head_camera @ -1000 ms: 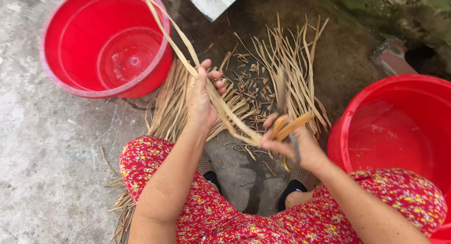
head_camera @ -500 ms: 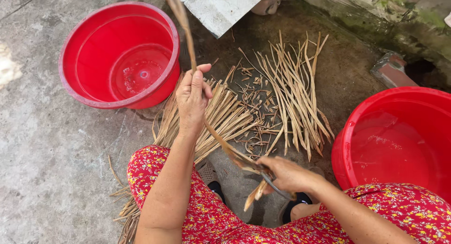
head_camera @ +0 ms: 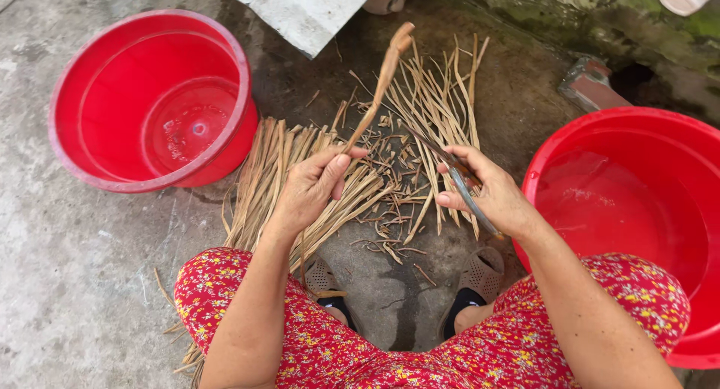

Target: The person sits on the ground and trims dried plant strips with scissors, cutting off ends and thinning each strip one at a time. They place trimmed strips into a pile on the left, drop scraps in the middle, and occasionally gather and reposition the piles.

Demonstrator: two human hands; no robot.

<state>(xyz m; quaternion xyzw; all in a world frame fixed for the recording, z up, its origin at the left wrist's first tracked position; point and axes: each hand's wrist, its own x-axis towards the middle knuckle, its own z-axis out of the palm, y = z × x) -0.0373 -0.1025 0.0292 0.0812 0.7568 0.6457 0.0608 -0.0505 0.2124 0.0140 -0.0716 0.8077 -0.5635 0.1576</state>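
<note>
My left hand (head_camera: 311, 187) pinches a long tan plant strip (head_camera: 379, 85) that rises up and away, its tip curled near the top. My right hand (head_camera: 487, 190) is closed around the metal handles of a pair of scissors (head_camera: 461, 183), held just right of the strip and not touching it. Below both hands lie two heaps of similar dried strips: one bundle (head_camera: 274, 179) under my left hand, another fan of strips (head_camera: 442, 108) farther out. Short cut scraps (head_camera: 390, 201) litter the ground between them.
A red plastic basin (head_camera: 97, 67) with a little water stands at the left. A second red basin (head_camera: 570, 157) holding water sits at the right. I squat in red flowered trousers and grey sandals (head_camera: 480, 273). A pale slab (head_camera: 300, 10) and a brick (head_camera: 592, 85) lie beyond.
My left hand has dropped lower and now holds one short strip upright. My right hand has risen from knee level to beside the left hand, and the scissors show more plainly.
</note>
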